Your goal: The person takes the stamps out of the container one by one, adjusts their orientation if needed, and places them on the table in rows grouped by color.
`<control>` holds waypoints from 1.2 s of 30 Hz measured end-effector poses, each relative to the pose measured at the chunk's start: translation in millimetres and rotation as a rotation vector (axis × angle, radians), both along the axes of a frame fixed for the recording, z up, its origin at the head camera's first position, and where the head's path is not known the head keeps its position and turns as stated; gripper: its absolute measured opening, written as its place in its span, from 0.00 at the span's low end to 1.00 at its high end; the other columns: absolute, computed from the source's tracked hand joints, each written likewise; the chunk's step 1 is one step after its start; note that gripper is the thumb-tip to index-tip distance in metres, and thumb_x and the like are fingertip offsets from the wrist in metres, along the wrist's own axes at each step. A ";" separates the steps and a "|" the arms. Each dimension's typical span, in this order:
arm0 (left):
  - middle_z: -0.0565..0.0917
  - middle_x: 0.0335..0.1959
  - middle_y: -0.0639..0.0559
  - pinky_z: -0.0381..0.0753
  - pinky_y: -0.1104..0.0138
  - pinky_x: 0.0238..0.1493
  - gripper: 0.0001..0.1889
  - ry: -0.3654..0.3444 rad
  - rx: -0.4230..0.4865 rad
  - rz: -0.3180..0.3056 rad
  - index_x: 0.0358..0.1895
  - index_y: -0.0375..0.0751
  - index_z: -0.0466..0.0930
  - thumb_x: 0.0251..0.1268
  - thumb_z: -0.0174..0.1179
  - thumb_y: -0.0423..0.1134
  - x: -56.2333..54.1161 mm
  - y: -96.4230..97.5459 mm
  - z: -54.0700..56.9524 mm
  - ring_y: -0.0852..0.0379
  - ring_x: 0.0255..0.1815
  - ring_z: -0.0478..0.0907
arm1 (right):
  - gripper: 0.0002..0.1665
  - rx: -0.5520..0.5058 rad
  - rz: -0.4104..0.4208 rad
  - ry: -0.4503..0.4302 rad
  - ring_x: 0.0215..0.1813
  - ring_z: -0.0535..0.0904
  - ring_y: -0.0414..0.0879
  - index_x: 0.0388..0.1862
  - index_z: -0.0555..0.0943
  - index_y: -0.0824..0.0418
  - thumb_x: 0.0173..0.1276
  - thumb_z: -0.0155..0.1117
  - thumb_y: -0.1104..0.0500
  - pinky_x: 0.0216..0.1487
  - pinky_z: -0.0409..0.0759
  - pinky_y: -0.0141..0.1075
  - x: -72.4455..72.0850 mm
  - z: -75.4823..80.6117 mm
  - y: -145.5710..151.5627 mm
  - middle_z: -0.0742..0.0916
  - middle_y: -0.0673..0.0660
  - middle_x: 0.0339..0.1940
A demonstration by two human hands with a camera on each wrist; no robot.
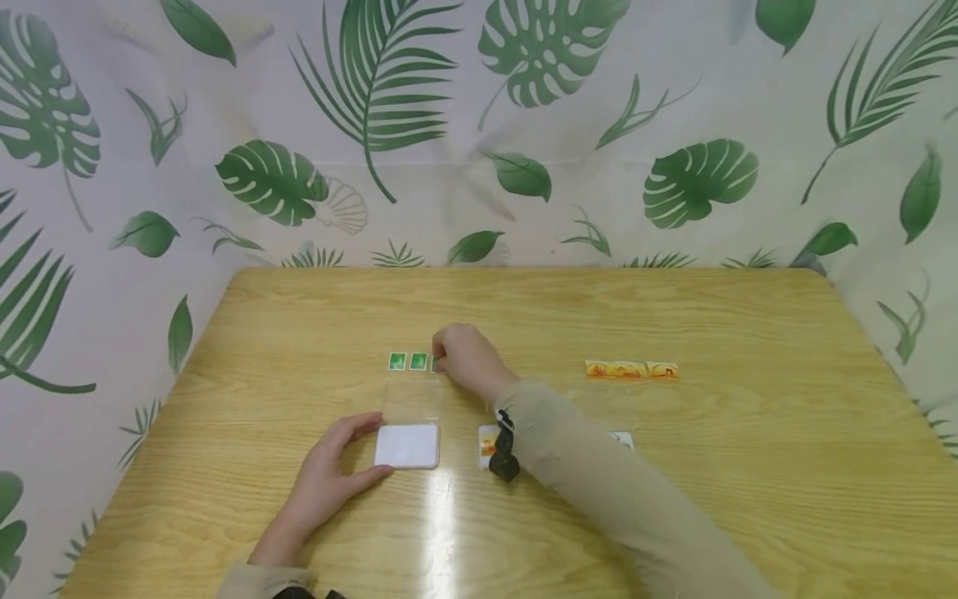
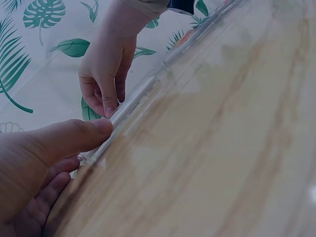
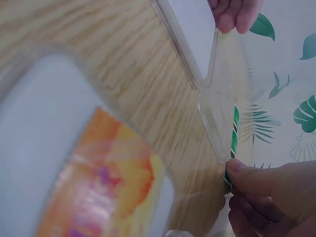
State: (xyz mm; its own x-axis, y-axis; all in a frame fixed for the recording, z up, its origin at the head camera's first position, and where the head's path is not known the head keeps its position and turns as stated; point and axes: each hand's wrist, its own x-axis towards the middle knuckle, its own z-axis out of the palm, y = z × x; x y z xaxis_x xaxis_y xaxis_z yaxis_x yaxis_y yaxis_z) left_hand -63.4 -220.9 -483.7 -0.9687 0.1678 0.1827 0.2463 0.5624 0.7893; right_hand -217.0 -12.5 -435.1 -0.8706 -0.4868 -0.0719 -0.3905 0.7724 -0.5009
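My left hand holds a small clear plastic case with a white insert, thumb on its near edge and fingers at its far left corner. The case's transparent lid lies folded back, away from me. Just past it, my right hand pinches a small green stamp at the right end of a short row. Two more green stamps, white-bordered, lie to its left. In the left wrist view, the case shows only as a thin edge beside the thumb.
Right of the held case, another case with an orange stamp is partly hidden under the right forearm. A strip of yellow-orange stamps lies farther right. Behind the wooden table hangs a leaf-patterned cloth.
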 end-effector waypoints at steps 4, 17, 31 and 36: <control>0.79 0.56 0.55 0.66 0.64 0.64 0.35 0.000 -0.001 0.000 0.61 0.45 0.73 0.46 0.76 0.41 -0.5 0.2 0.2 0.55 0.58 0.74 | 0.07 -0.002 0.000 0.015 0.37 0.76 0.45 0.25 0.82 0.60 0.60 0.70 0.62 0.44 0.78 0.38 -0.9 0.0 0.5 0.82 0.51 0.29; 0.79 0.56 0.54 0.68 0.61 0.63 0.35 -0.013 -0.012 0.009 0.61 0.43 0.73 0.46 0.76 0.41 0.0 -0.6 0.1 0.55 0.57 0.74 | 0.04 0.003 0.028 0.065 0.37 0.74 0.45 0.27 0.84 0.60 0.61 0.69 0.63 0.43 0.77 0.37 -0.9 -0.6 1.2 0.81 0.51 0.28; 0.78 0.56 0.55 0.66 0.59 0.64 0.35 -0.027 -0.007 0.007 0.61 0.46 0.72 0.46 0.75 0.41 0.9 0.1 0.4 0.55 0.58 0.73 | 0.05 -0.020 0.027 0.076 0.36 0.74 0.46 0.26 0.84 0.62 0.61 0.67 0.65 0.43 0.77 0.37 -0.2 -2.0 2.8 0.80 0.52 0.27; 0.78 0.56 0.55 0.66 0.56 0.64 0.35 -0.031 -0.005 0.007 0.62 0.46 0.72 0.46 0.75 0.41 1.1 -0.1 -0.4 0.55 0.58 0.73 | 0.05 -0.043 0.011 0.040 0.37 0.75 0.45 0.28 0.84 0.62 0.63 0.66 0.64 0.44 0.77 0.37 -1.0 -0.3 5.1 0.81 0.52 0.29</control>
